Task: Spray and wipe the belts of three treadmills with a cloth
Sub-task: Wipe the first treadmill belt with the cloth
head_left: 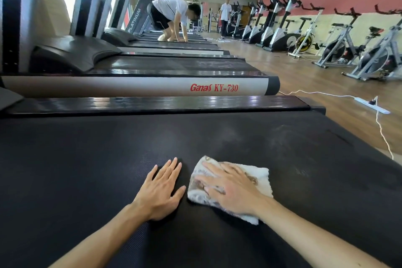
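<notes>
Black treadmill belt (239,137) fills the foreground. White patterned cloth (258,177) lies flat on it, pinned under the right hand (233,190), whose fingers are spread straight. Just beside it, the left hand (162,189) rests flat on the belt, fingers straight.

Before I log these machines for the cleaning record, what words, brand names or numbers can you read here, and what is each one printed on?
"Ganas KY-730": red letters on the silver side rail of the next treadmill, beyond the belt being wiped.
"PLATINUM": pale letters running up the slanted upright of a treadmill further down the row.
The patterned cloth under the right hand carries brownish marks, but no legible text.
The exercise bikes show no readable labels.
</notes>
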`<action>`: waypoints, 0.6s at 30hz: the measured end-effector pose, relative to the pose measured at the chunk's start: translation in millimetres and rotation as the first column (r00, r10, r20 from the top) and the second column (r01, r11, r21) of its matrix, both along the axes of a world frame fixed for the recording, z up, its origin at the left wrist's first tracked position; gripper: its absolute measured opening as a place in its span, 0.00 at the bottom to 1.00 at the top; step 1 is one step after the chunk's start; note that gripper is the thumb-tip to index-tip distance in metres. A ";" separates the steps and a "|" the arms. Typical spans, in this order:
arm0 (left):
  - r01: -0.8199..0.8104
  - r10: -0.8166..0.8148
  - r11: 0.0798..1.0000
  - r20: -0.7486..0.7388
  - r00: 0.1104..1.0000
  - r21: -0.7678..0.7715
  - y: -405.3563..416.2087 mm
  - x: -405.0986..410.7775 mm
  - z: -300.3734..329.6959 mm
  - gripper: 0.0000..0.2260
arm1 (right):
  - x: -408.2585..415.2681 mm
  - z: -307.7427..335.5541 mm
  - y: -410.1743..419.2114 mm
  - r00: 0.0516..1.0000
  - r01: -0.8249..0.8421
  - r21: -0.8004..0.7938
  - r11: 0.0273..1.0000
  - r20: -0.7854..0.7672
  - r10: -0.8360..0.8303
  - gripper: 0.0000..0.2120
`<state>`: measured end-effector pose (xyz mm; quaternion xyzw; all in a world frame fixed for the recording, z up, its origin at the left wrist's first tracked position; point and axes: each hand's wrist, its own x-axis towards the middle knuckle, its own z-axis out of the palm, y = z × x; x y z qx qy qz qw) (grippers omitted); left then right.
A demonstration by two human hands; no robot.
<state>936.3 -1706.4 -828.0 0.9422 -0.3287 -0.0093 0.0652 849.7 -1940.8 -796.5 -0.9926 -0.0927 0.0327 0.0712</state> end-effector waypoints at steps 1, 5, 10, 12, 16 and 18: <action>0.001 -0.001 1.000 -0.003 1.000 -0.005 0.7 -0.4 -0.5 0.43 | -9.7 -0.8 -4.2 0.999 -0.034 0.021 0.999 -0.019 0.035 0.22; 0.000 0.000 1.000 0.000 1.000 -0.008 0.7 -2.5 -1.1 0.43 | -12.0 2.9 -39.2 0.998 0.042 0.032 0.999 -0.050 -0.040 0.21; 0.004 -0.004 1.000 -0.006 1.000 0.006 -0.8 -1.8 -1.6 0.43 | 21.0 5.6 -15.4 0.991 0.133 -0.027 0.991 0.029 -0.132 0.22; 0.004 -0.004 1.000 -0.002 1.000 0.006 -1.0 -0.4 -1.4 0.43 | 6.5 1.7 -2.0 0.998 0.058 -0.008 0.998 0.008 -0.058 0.22; 0.027 -0.027 1.000 -0.005 1.000 -0.009 0.9 -2.2 -1.3 0.43 | -37.3 2.7 -22.0 0.998 -0.034 0.035 0.999 -0.052 0.036 0.24; 0.043 -0.043 0.999 -0.018 0.999 -0.005 1.6 -4.9 -1.8 0.43 | -34.8 3.1 -42.0 0.999 -0.005 0.034 0.999 -0.054 0.007 0.23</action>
